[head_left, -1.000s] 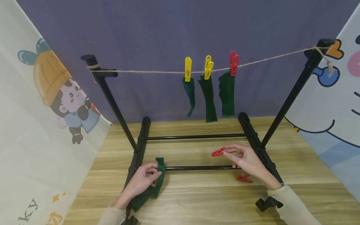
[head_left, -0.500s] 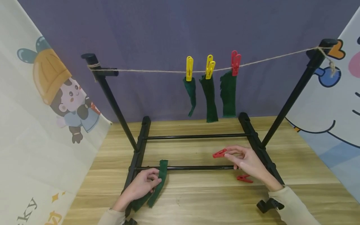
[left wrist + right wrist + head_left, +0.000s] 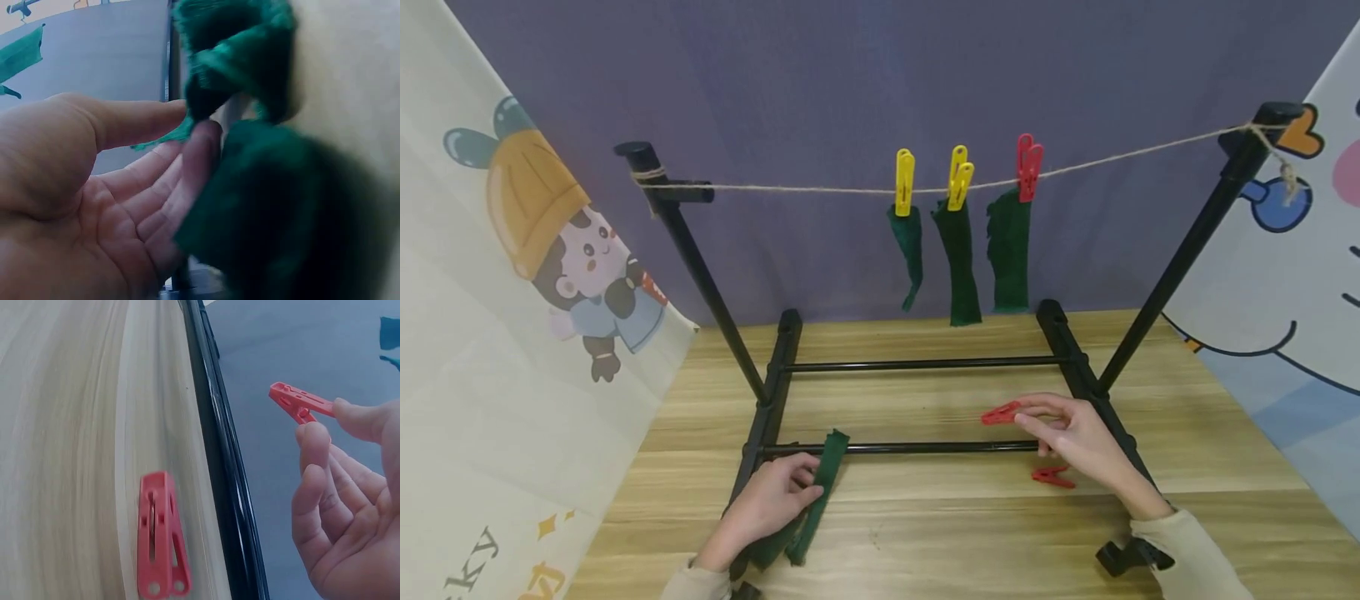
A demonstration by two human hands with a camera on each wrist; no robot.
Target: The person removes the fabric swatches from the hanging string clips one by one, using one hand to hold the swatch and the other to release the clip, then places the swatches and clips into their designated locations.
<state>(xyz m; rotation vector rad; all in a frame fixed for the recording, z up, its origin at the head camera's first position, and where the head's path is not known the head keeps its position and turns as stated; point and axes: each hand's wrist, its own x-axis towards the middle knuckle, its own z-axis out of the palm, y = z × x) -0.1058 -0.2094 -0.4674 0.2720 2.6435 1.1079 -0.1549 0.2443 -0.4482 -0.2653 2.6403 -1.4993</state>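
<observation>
A wood-grain table (image 3: 955,542), dark backdrop (image 3: 775,83). The left hand (image 3: 778,496) pinches a green strip (image 3: 817,510), now straighter, at the front bar (image 3: 925,448); the right hand (image 3: 1078,433), drifted rightward, grips 1 red peg (image 3: 997,413), both off the line (image 3: 790,191).

Red clothespin (image 3: 301,397) — smooth plastic

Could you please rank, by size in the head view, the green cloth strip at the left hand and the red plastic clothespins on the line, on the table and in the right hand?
1. Green cloth strip
2. Red clothespin on the line
3. Held red clothespin and lying clothespin: too alike to rank, one partly hidden
</observation>
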